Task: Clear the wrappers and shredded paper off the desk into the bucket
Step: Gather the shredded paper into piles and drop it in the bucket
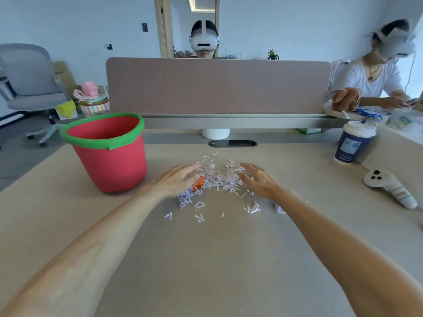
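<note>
We count 1 pile of shredded paper (217, 179) mid-desk, with loose strips scattered toward us, and 1 orange wrapper (198, 183) tucked into its left edge. Our 2 hands flank it: the left hand (177, 179) and the right hand (259, 179) lie with fingers spread and slack, holding nothing, fingertips touching the pile's sides. 1 red bucket (112, 165) with a green rim stands upright left of the pile, near the left hand.

The desk (206, 259) is pale beige, backed by 1 pinkish divider panel (217, 85). 1 blue lidded cup (352, 143) and 1 white controller (389, 186) sit to the right. 2 people in white headsets sit beyond; 1 grey chair (29, 81) stands left.

The hands are motion-blurred, and paper under the palms is hidden.
</note>
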Demonstrator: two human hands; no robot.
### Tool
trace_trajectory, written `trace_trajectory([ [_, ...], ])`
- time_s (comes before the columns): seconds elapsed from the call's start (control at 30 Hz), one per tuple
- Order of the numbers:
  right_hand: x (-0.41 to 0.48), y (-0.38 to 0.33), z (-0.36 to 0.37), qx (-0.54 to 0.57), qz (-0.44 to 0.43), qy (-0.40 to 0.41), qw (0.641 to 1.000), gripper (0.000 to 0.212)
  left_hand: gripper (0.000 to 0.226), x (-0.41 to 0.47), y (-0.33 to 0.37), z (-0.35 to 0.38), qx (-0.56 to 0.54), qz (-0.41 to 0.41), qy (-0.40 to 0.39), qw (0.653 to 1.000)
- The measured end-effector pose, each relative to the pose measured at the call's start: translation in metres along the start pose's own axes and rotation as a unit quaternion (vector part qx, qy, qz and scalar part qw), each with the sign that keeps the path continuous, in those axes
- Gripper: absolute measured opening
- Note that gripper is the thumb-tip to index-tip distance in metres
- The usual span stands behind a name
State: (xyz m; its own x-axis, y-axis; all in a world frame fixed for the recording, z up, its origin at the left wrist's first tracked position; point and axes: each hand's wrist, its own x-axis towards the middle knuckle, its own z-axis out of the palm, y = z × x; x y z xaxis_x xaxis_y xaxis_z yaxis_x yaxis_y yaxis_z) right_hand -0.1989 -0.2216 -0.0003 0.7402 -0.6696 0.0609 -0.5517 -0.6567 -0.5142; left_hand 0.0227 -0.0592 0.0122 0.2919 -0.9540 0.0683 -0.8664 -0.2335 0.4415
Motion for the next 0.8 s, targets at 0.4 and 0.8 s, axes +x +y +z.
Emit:
trace_trajectory([
  [0.4, -0.082, 0.04, 0.014, -0.164, 0.17, 0.071, 0.969, 0.088, 0.077, -0.103, -0.045, 0.026, 0.098, -0.163, 0.015, 0.982],
  [0.8, 0.042, 0.008, 0.041, -0.093, 0.011, 0.034, 0.995, 0.066, 0.069, 0.027, -0.025, 0.045, 0.041, -0.047, -0.017, 0.998],
])
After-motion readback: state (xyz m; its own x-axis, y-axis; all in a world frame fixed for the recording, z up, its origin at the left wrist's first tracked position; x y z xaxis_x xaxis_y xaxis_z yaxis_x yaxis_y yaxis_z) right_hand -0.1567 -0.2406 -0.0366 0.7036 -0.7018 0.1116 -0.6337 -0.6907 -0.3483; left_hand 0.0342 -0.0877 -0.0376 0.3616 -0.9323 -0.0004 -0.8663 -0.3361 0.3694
